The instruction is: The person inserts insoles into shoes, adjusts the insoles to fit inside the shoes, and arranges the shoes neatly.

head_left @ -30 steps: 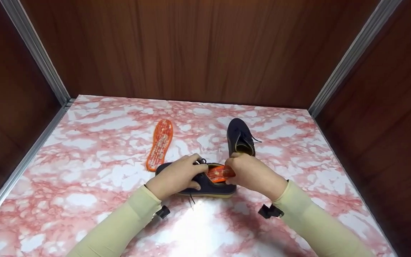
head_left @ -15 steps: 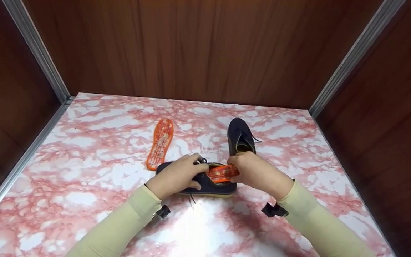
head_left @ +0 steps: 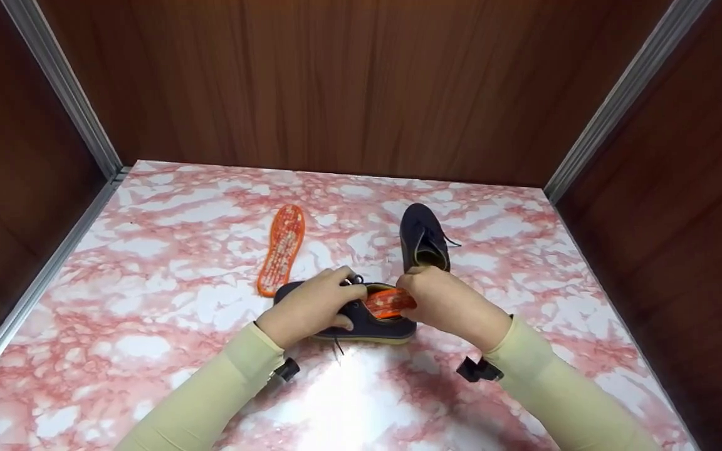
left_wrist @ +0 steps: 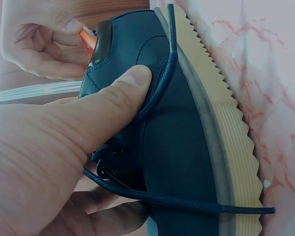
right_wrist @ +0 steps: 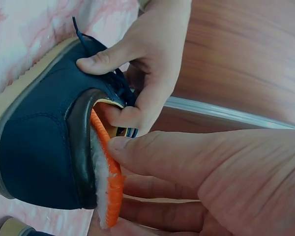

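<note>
A dark navy lace-up shoe (head_left: 376, 332) with a tan ridged sole lies crosswise on the table, toe to the left. My left hand (head_left: 314, 307) grips its front, thumb on the near side and fingers over the laces at the opening. An orange insole (head_left: 388, 303) sits partly inside this shoe, its rear end sticking out above the heel collar. My right hand (head_left: 452, 307) pinches that end between thumb and fingers. In the right wrist view the insole (right_wrist: 113, 196) shows a white fluffy underside. The front of the insole is hidden inside the shoe.
A second orange insole (head_left: 284, 247) lies flat behind the shoe's toe. The matching navy shoe (head_left: 420, 232) stands behind my right hand, toe pointing away. Dark wood panels (head_left: 348, 88) with metal corner strips enclose the red-and-white marbled table (head_left: 116, 294).
My right hand shifts slightly right and then back left, with the insole's end in its fingers. My left hand keeps its grip on the shoe.
</note>
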The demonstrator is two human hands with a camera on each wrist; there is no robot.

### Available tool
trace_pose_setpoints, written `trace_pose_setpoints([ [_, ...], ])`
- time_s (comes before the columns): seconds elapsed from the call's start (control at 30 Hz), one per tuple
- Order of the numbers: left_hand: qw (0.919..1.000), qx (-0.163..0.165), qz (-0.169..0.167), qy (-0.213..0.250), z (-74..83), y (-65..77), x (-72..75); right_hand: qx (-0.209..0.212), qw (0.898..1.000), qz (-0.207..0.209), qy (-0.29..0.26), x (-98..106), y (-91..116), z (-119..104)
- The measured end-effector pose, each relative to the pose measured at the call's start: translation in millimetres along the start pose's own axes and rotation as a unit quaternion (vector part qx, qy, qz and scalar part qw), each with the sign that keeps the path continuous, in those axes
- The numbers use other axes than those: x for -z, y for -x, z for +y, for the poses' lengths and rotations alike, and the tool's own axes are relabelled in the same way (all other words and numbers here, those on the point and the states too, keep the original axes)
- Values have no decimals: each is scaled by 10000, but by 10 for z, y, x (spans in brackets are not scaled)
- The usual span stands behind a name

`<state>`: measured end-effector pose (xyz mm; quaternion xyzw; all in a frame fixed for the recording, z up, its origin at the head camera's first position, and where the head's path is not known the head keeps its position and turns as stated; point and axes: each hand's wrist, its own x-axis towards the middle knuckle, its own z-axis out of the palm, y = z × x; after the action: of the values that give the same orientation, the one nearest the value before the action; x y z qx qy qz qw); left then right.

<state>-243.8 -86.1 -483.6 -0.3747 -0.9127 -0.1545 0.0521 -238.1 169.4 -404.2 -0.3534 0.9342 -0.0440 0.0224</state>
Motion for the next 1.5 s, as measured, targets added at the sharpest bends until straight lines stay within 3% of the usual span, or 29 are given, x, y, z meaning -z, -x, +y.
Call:
trace_pose_setpoints([
  [0.4,9998,133,-120,52,-2,-8,-12,258,9993,221,164,-82,-36,-51],
  [0.63,10000,36,-5,-10,-7,-1,-6,432,9981,379,207,-109,-63,-66],
  [1.17,10000,51,-12,5,-14,-6,-16,449,9967,542,413,-192,-94,-116],
  [1.5,10000,63,-27,51,-3,-4,-3,767,9906,878,718,-296,-105,-113],
])
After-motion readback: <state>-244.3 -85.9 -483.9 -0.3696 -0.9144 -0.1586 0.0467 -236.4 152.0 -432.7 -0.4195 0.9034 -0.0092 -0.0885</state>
